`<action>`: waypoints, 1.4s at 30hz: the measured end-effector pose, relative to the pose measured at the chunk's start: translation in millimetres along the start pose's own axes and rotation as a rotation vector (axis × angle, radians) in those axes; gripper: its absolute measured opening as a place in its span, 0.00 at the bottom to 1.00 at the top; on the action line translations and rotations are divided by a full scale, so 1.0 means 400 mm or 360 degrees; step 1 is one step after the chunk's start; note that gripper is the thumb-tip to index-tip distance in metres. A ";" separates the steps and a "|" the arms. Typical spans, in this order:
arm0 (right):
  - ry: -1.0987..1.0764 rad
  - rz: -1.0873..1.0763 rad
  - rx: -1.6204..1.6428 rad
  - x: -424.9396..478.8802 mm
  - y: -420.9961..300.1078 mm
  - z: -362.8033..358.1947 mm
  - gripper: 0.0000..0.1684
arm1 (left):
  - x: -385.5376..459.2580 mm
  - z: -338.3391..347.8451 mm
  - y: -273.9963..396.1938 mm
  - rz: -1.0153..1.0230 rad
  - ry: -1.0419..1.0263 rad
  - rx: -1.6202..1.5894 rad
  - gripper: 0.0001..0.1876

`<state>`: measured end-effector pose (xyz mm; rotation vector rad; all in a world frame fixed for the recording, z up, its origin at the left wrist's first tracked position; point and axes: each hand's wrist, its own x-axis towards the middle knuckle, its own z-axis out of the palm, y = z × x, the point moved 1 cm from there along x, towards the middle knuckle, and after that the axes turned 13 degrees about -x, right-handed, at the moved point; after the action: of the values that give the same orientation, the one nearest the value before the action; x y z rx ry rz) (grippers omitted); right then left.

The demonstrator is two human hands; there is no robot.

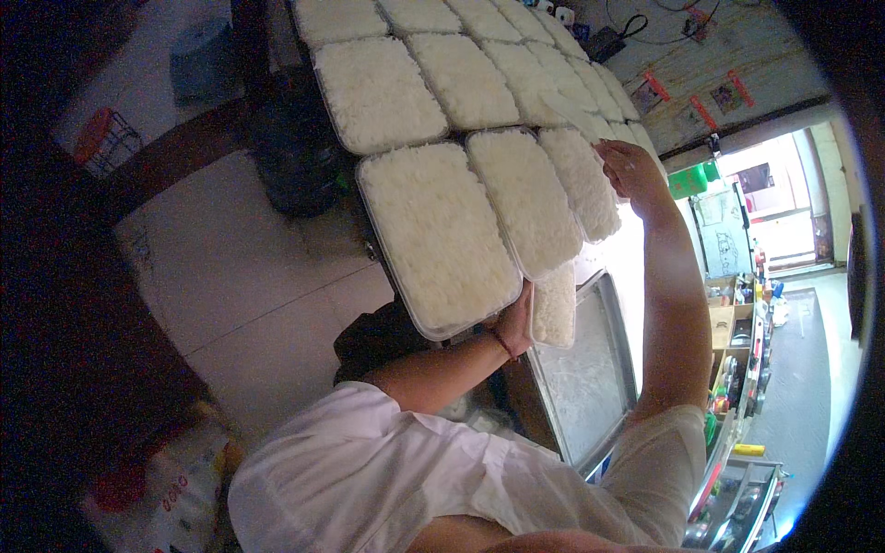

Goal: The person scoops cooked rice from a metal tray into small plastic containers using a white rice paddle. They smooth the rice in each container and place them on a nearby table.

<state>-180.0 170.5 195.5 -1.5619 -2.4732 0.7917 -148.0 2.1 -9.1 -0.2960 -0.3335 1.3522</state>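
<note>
Several clear plastic containers filled with white rice (442, 235) stand close together in rows on a table. My left hand (515, 318) is at the near edge, partly hidden under and beside the nearest containers; what its fingers do is hidden. A smaller-looking rice container (554, 307) sits lower, beside that hand. My right hand (626, 169) is over the right side of the rows, its fingers closed on a pale, flat spatula-like tool (574, 114) whose blade lies over the rice.
A metal tray (584, 373) lies near my body on the right. A wooden compartment shelf (733, 325) with small goods stands farther right. A dark round container (297, 159) is on the tiled floor at left. Dark cables and an adapter (608, 43) lie beyond the rows.
</note>
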 end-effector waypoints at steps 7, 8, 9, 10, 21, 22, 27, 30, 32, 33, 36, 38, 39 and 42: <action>-0.0150 0.0088 0.0198 0.036 -0.026 -0.004 0.16 | 0.001 -0.029 0.006 0.0150 0.0016 0.0028 0.26; -0.0145 0.0100 0.0199 0.037 -0.029 -0.005 0.16 | 0.000 -0.032 0.003 0.0175 0.0063 0.0019 0.26; -0.0145 0.0106 0.0203 0.041 -0.034 0.002 0.16 | -0.001 -0.036 0.004 0.0210 0.0110 0.0015 0.26; -0.0145 0.0114 0.0207 0.045 -0.037 0.006 0.16 | -0.002 -0.046 0.006 0.0226 0.0150 0.0017 0.26; -0.0153 -0.0031 0.0303 0.103 -0.024 0.031 0.13 | -0.002 -0.117 -0.006 0.0231 0.0492 0.0049 0.25; -0.0126 0.0004 0.0291 0.103 -0.028 0.032 0.13 | -0.004 -0.120 -0.007 0.0228 0.0494 0.0045 0.25; -0.0104 -0.0098 0.0328 0.115 -0.024 0.042 0.14 | -0.005 -0.119 -0.001 0.0194 0.0469 0.0000 0.25; -0.0123 -0.0198 0.0233 0.138 -0.021 0.039 0.14 | 0.000 -0.119 0.007 0.0165 0.0438 -0.0041 0.25; -0.0143 -0.0219 0.0228 0.150 -0.011 0.033 0.15 | -0.011 -0.122 0.013 0.0136 0.0438 -0.0057 0.25; -0.0141 -0.0193 0.0249 0.152 -0.012 0.031 0.15 | -0.008 -0.124 0.013 0.0123 0.0434 -0.0064 0.25; -0.0106 -0.0181 0.0200 0.158 -0.021 0.038 0.18 | -0.007 -0.129 0.020 0.0084 0.0416 -0.0098 0.25; -0.0080 -0.0191 0.0206 0.160 -0.025 0.045 0.20 | -0.007 -0.131 0.027 0.0069 0.0408 -0.0113 0.25; -0.0073 -0.0194 0.0242 0.160 -0.028 0.049 0.21 | -0.006 -0.130 0.028 0.0065 0.0402 -0.0115 0.25; -0.0084 -0.0241 0.0226 0.177 -0.021 0.049 0.21 | -0.003 -0.128 0.030 0.0053 0.0385 -0.0124 0.25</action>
<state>-226.8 221.9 170.2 -1.3061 -2.4741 0.9703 -138.5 2.6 -60.7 -0.5274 -0.1795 1.3215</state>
